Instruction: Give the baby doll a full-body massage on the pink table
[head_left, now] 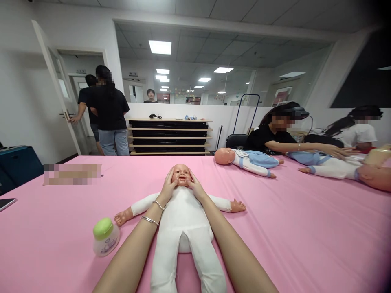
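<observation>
A white-bodied baby doll (183, 228) lies on its back on a pink-covered table (290, 236), with its head toward the far side. My left hand (168, 188) and my right hand (196, 186) cup the doll's head (181, 175), one on each side of its face. Two silver bracelets circle my left wrist. Left of the doll's arm stands a plastic bottle with a green cap (106, 237), nearest to my left forearm but apart from it.
Another baby doll in blue and white (246, 162) lies further along the table. Beyond it, a co-worker's hand (337, 151) rests on a third doll (331, 166). A blurred item (72, 174) lies at the far left. Two people stand near a door behind a shelf unit (169, 136).
</observation>
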Demonstrator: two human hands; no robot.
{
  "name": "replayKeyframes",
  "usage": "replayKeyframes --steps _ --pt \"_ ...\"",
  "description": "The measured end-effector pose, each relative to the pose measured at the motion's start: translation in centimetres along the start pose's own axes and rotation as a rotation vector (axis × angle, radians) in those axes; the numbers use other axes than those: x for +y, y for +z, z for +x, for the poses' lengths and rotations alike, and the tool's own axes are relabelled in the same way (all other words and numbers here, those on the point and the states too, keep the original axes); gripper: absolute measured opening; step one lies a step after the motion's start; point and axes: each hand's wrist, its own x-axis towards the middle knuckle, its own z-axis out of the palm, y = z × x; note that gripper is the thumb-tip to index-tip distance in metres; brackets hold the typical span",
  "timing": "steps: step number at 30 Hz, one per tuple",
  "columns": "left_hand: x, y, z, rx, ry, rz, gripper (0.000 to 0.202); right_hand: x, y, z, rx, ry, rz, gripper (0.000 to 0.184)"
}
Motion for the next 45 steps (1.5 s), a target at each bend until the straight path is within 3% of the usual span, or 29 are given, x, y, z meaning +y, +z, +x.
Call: replayKeyframes --steps 2,5,8,12,18,21,25,31,37,42,45 --pt "0.1 0.2 -0.2 0.019 0.007 0.031 0.077 0.0 0.0 0.0 0.004 0.009 0.03 0.086" --pt "0.0 0.4 -0.3 0.039 0.026 0.077 0.087 -0.2 0.0 0.0 -0.007 -0.012 -0.019 0.094" --pt "-0.3 0.3 -0.2 0.037 0.039 0.058 0.081 -0.3 0.0 -0.1 -0.013 -0.025 -0.034 0.097" --pt "-0.2 0.1 0.0 0.019 0.018 -0.019 0.068 -0.5 0.0 -0.2 0.01 -0.025 0.034 0.084" --pt "0.0 0.4 -0.2 0.066 0.026 0.098 0.081 -0.9 0.2 -0.4 -0.011 -0.023 -0.051 0.094" --pt "-0.9 0.4 0.2 0.051 0.045 0.025 0.073 -0.9 0.1 -0.4 -0.005 0.003 -0.015 0.088" --pt "-1.8 0.0 0.5 0.039 -0.025 -0.102 0.057 -0.6 0.0 0.0 0.045 -0.045 0.006 0.077" --pt "-0.4 0.0 0.2 0.125 -0.07 -0.218 0.046 -0.6 0.1 0.0 0.218 -0.118 -0.109 0.058" --pt "2.8 -1.1 -2.3 0.299 -0.064 -0.026 0.033 -2.5 -1.0 -3.8 0.418 -0.275 -0.298 0.03" --pt "3.5 -2.3 -6.3 0.427 -0.134 -0.043 0.025 -2.2 -1.9 -8.4 0.586 -0.129 -0.222 0.022" --pt "3.3 -2.3 -8.0 0.445 -0.193 -0.099 0.022 -1.6 -1.7 -10.0 0.615 0.0 -0.084 0.02"
